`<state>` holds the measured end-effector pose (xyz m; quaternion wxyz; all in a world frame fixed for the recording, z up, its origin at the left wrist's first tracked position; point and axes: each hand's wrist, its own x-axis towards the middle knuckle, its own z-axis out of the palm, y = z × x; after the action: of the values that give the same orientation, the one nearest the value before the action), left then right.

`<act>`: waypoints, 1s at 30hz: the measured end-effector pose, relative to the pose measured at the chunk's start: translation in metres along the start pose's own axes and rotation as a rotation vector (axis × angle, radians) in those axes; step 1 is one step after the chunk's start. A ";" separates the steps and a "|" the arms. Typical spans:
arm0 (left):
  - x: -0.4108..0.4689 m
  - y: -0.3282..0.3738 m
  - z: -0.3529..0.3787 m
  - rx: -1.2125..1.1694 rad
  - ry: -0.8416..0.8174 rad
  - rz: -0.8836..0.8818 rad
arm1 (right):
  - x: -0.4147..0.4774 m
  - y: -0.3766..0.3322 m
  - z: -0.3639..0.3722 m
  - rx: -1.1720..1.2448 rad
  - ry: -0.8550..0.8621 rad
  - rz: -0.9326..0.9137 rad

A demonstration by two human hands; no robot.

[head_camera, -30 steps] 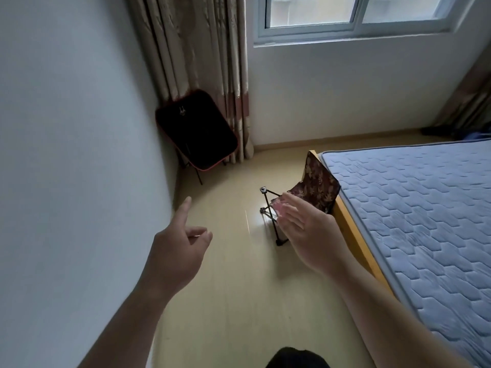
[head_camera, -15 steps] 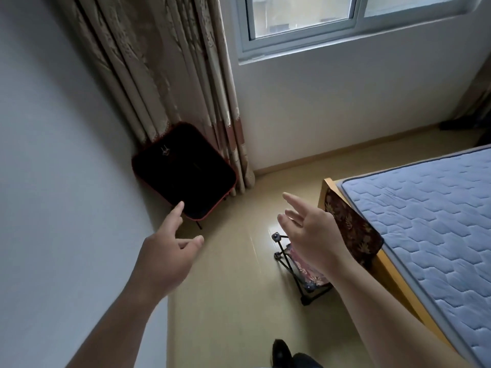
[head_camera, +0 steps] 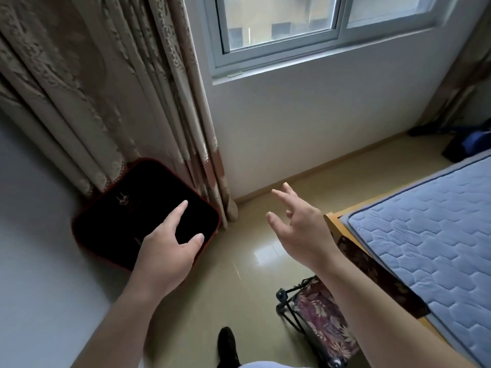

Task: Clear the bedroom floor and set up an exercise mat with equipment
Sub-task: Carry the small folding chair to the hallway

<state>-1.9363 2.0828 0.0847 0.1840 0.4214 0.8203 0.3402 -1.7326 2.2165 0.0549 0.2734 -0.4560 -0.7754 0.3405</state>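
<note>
Hands reach forward over the tan floor [head_camera: 239, 293] of a bedroom, both bare and holding nothing. The left hand [head_camera: 170, 251] has its forefinger stretched out straight and its thumb held apart; the other fingers are hidden behind the back of the hand. It lies in front of a black panel [head_camera: 117, 224] with a red edge. Whether the fingertip touches the panel cannot be told. The panel stands tilted in the corner, leaning back against the patterned curtain [head_camera: 106, 88] and close to the left wall [head_camera: 39, 261].

The right hand [head_camera: 300, 232] is wide open, fingers spread and loosely bent, hovering above the floor between the curtain's foot and the bed.

A small folding stool [head_camera: 321, 322] with a flowered seat and a black metal frame stands on the floor under the right forearm, just beside the wooden bed frame [head_camera: 332, 221]. A blue quilted mattress [head_camera: 425, 248] lies on that frame. A dark shoe [head_camera: 225, 343] shows at the bottom edge, left of the stool, and a window [head_camera: 279, 22] sits in the far wall above
</note>
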 end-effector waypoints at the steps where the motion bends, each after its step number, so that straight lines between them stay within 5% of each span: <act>1: 0.030 -0.002 -0.003 0.011 -0.035 0.015 | 0.019 0.000 0.007 0.002 0.033 0.028; 10: 0.274 0.031 0.025 0.049 -0.273 0.284 | 0.155 0.006 0.023 -0.016 0.258 0.285; 30: 0.546 0.222 0.249 0.320 -0.818 0.765 | 0.374 0.152 -0.073 0.006 0.701 0.735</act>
<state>-1.9791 2.7208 0.0600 0.2839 0.8074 0.5133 0.0641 -1.7628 2.6247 0.0241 0.3808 -0.7849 -0.4241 0.2430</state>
